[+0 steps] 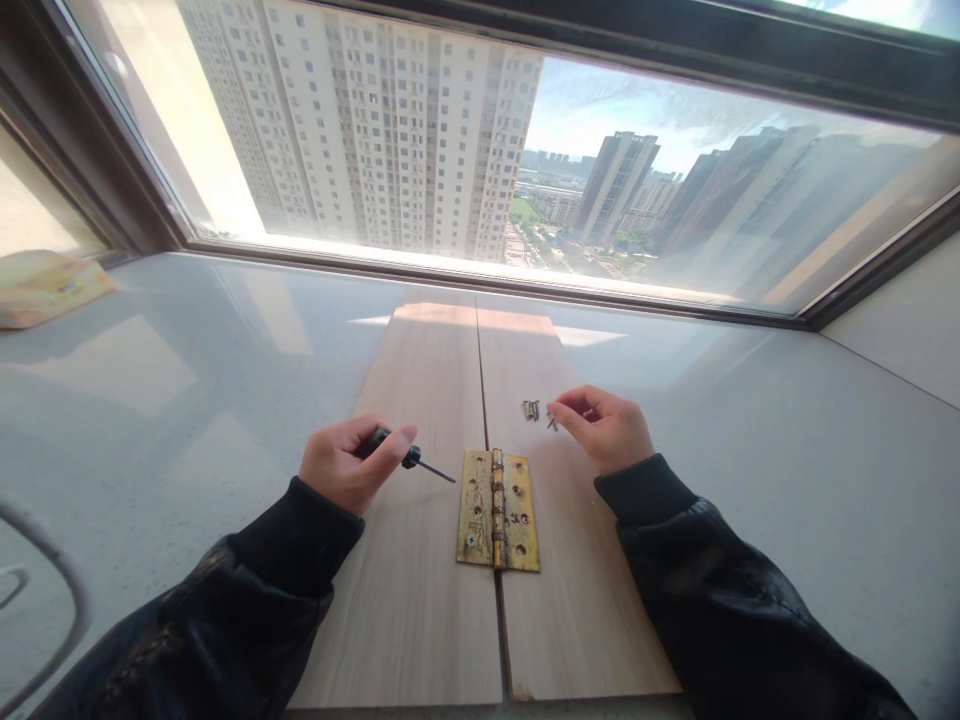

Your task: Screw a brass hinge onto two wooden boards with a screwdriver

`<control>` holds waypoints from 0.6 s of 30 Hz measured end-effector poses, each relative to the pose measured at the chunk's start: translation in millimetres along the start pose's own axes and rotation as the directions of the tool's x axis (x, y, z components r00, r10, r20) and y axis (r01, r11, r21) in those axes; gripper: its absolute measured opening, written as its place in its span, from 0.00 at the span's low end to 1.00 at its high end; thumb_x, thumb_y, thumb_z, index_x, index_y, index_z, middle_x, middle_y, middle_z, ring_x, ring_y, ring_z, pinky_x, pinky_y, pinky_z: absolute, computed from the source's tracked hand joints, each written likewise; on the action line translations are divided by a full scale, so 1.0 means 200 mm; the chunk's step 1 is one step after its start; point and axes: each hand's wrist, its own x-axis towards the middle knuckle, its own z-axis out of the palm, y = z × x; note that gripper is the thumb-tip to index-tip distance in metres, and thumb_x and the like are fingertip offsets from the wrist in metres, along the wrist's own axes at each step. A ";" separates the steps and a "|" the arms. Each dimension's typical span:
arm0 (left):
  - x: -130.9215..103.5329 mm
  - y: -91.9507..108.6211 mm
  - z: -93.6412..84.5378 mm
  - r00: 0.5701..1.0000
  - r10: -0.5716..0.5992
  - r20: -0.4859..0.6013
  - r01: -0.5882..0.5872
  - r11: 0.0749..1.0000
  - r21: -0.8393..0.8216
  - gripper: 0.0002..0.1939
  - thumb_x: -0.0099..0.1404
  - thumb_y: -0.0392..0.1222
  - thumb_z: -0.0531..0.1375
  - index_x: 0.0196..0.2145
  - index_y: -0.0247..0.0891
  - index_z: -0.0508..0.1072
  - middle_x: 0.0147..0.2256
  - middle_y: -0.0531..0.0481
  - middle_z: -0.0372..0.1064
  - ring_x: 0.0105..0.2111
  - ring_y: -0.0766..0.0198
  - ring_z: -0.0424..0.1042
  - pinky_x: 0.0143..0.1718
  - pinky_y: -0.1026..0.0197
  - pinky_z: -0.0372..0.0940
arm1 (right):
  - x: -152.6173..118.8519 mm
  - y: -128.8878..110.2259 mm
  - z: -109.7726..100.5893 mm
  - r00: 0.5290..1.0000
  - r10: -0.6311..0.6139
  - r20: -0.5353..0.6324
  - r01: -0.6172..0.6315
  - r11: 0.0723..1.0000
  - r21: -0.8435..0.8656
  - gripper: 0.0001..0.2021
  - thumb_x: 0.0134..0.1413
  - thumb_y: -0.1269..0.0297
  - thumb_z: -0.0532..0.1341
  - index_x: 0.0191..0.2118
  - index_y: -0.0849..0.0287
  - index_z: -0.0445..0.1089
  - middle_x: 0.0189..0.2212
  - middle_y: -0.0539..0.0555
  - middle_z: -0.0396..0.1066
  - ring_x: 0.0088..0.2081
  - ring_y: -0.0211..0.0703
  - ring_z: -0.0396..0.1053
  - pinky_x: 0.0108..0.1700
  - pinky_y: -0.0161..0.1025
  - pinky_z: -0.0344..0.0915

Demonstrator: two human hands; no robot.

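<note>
My left hand (349,463) is closed around the black handle of a screwdriver (431,468), whose shaft points right toward the hinge. The brass hinge (498,510), worn and stained, lies opened flat across the gap between two pale wooden boards (405,610). A screw head (471,541) shows in the lower left hole of the hinge; the other holes look open. My right hand (606,428) pinches at a screw (553,421) on the right board, with thumb and forefinger together. Several loose screws (531,410) lie just left of those fingertips.
The boards rest on a glossy white counter (247,400) before a large window with a dark frame (487,280). A yellowish block (49,288) sits at the far left. A pale cable (71,600) curves along the lower left edge.
</note>
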 end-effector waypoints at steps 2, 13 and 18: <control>0.00 0.00 0.00 1.000 -0.007 0.000 0.007 1.000 -0.001 0.21 0.55 0.55 0.56 0.15 0.36 0.67 0.14 0.57 0.51 0.18 0.69 0.52 0.21 0.64 0.49 | 0.01 0.04 0.00 1.000 0.001 -0.002 -0.001 0.999 -0.051 0.12 0.43 0.55 0.62 0.26 0.60 0.73 0.19 0.51 0.70 0.20 0.37 0.61 0.27 0.38 0.59; 0.00 0.01 -0.01 1.000 -0.007 0.030 0.008 1.000 -0.021 0.21 0.55 0.55 0.58 0.15 0.36 0.65 0.15 0.58 0.48 0.18 0.70 0.51 0.20 0.65 0.48 | 0.02 0.10 0.04 0.989 0.017 -0.149 -0.026 0.998 -0.057 0.12 0.47 0.56 0.57 0.30 0.58 0.73 0.29 0.53 0.72 0.29 0.42 0.66 0.30 0.38 0.60; -0.02 0.04 -0.02 0.993 0.014 0.120 0.009 0.983 -0.184 0.15 0.51 0.51 0.62 0.23 0.34 0.70 0.18 0.54 0.61 0.19 0.69 0.59 0.19 0.66 0.53 | 0.04 0.15 0.04 0.976 0.133 -0.172 -0.148 0.986 -0.078 0.13 0.44 0.56 0.58 0.31 0.59 0.72 0.32 0.56 0.72 0.35 0.48 0.66 0.38 0.44 0.61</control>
